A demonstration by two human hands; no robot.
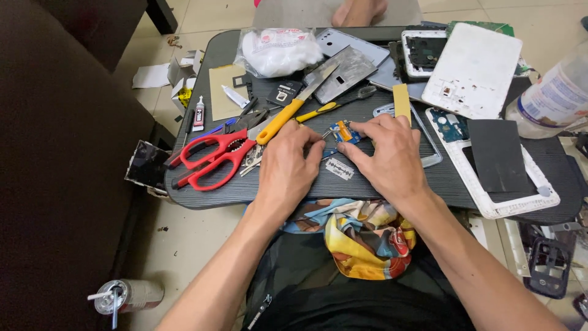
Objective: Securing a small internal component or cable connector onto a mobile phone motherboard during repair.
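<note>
— Left hand (286, 167)?
— Resting palm-down on the dark bench (392, 187), fingers curled, grip pinching the left edge of a small blue circuit board (343, 132).
— Right hand (387, 154)?
— Also palm-down, fingertips pressed onto the right edge of that same board; grip pressed together around it, not spread.
— Location of the board?
— Near the middle of the bench, between the two hands, just above a flat razor blade (339, 168) lying beside the left fingertips.
— To the left of the hands?
— Red-handled scissors (214, 154), blades pointing toward the left wrist. Above them a knife with a yellow handle (280, 120), and a yellow-gripped tool (337, 105) running toward the upper right. A small glue tube (198, 114) close to the bench's left edge.
— Further back?
— A clear bag of white cotton (275, 50), a grey metal plate (344, 72), a white tablet back cover (474, 68) and a yellow strip (402, 102) just above the right hand.
— Right side?
— A white tablet frame (490, 193) with a black panel (499, 154) lying on it; a plastic bottle (554, 97) at the far edge.
— Below the bench?
— A colourful cloth (362, 236) in the lap; a can with a straw (125, 296) on the floor, lower left.
</note>
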